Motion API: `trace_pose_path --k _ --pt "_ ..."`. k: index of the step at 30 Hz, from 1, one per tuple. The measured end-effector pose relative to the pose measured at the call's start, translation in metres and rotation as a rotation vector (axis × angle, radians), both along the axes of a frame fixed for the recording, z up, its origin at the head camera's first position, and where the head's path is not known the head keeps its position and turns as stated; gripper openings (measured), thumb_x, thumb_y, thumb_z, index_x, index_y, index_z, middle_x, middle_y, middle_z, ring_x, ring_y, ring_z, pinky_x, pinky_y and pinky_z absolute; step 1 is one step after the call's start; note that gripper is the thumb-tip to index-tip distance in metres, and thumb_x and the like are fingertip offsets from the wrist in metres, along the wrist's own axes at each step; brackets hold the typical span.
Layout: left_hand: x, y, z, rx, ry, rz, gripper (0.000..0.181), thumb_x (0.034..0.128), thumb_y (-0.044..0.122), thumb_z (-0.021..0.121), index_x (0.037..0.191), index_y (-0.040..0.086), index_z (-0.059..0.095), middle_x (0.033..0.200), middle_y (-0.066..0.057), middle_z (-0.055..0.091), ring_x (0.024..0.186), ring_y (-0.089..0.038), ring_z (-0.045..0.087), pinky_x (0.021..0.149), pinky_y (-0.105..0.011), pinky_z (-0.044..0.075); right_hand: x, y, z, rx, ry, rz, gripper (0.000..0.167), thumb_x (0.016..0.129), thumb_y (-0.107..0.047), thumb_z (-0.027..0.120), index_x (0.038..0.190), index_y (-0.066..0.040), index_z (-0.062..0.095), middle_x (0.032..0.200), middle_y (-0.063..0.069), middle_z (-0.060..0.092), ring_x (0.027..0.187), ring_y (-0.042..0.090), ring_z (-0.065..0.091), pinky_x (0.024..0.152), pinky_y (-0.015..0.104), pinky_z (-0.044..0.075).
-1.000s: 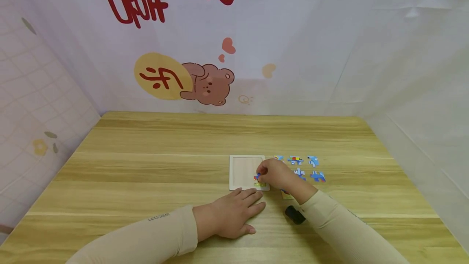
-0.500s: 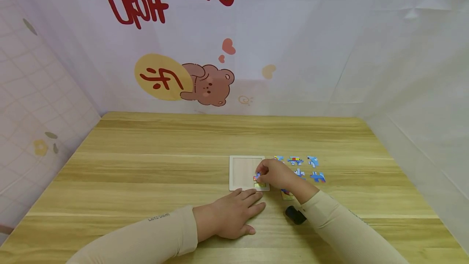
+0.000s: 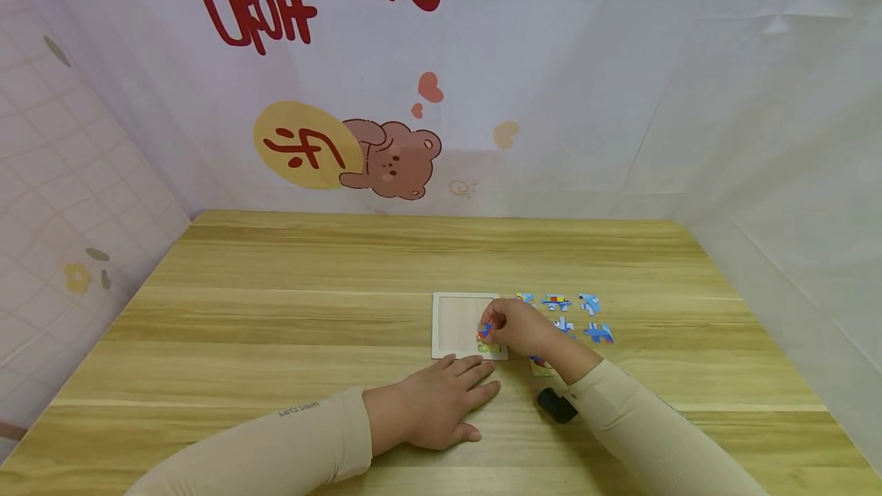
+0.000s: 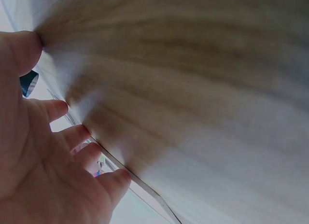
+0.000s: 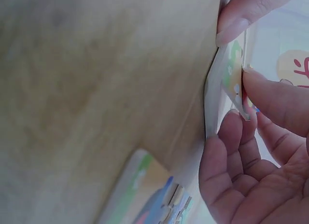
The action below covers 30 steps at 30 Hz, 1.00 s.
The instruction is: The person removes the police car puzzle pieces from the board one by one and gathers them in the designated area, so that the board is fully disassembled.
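A shallow square puzzle tray (image 3: 436,327) with a pale rim lies on the wooden table. Over its near right corner my right hand (image 3: 520,324) pinches a colourful jigsaw piece (image 3: 485,334) between thumb and fingertips. Yellow-green shows just below the red and blue; whether this is a second piece I cannot tell. In the right wrist view a green-and-yellow piece (image 5: 234,69) stands tilted at the tray's edge beside the fingers. My left hand (image 3: 441,403) lies palm down with fingers spread, its fingertips at the tray's near rim. The left wrist view shows those fingertips (image 4: 118,180) touching there.
Several loose jigsaw pieces lie right of the tray, among them a red-and-yellow one (image 3: 555,301), a blue corner (image 3: 589,303) and a blue one (image 3: 598,332). Another piece (image 3: 540,367) sits partly under the right wrist. A small black object (image 3: 555,405) lies beside the right sleeve.
The pinched piece has tilted and shifted slightly within the tray's near right corner. Both hands stay almost where they were.
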State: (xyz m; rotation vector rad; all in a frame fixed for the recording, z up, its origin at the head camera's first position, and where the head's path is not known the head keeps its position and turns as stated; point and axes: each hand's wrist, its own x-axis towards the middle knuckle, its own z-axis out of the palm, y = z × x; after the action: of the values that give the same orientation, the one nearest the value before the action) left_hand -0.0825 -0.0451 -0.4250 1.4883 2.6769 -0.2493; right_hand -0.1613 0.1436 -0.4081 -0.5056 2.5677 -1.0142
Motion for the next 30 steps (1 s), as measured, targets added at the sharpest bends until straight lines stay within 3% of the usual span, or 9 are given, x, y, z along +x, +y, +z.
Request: trace_pose_path --k 7,13,24,30 --pt "-0.001 0.0 -0.001 -0.005 0.022 -0.008 0.063 0.0968 0.057 0.041 0.148 0.021 0.038 0.153 -0.002 0.034 0.142 -0.019 0.029 0.107 -0.039 0.037 0.0 0.004 -0.002 -0.064 0.017 0.042 0.01 0.085 0.003 0.068 0.089 -0.005 0.063 0.076 0.001 0.052 0.069 0.014 0.047 0.062 0.028 0.042" --pt "-0.001 0.001 0.001 -0.017 -0.008 0.004 0.063 0.0973 0.057 0.04 0.149 0.021 0.036 0.155 -0.002 0.031 0.143 -0.019 0.027 0.108 -0.039 0.035 -0.001 0.01 -0.002 -0.12 0.032 0.057 0.008 0.087 0.002 0.065 0.093 -0.003 0.064 0.08 0.001 0.055 0.074 0.014 0.051 0.065 0.026 0.045" --pt "-0.001 0.0 0.0 -0.013 -0.045 0.015 0.064 0.0978 0.057 0.038 0.151 0.022 0.034 0.157 -0.002 0.028 0.144 -0.019 0.025 0.11 -0.039 0.033 0.0 0.029 0.002 -0.165 0.042 -0.046 0.012 0.089 -0.008 0.069 0.1 -0.004 0.068 0.082 0.002 0.058 0.071 0.014 0.052 0.06 0.024 0.045" --pt "-0.002 0.0 0.0 -0.012 -0.068 0.019 0.064 0.0981 0.056 0.038 0.151 0.021 0.033 0.157 -0.002 0.026 0.144 -0.019 0.025 0.11 -0.039 0.033 0.002 0.043 0.01 -0.147 0.097 -0.071 0.015 0.089 -0.011 0.069 0.101 -0.003 0.067 0.085 0.001 0.06 0.076 0.014 0.055 0.067 0.025 0.047"
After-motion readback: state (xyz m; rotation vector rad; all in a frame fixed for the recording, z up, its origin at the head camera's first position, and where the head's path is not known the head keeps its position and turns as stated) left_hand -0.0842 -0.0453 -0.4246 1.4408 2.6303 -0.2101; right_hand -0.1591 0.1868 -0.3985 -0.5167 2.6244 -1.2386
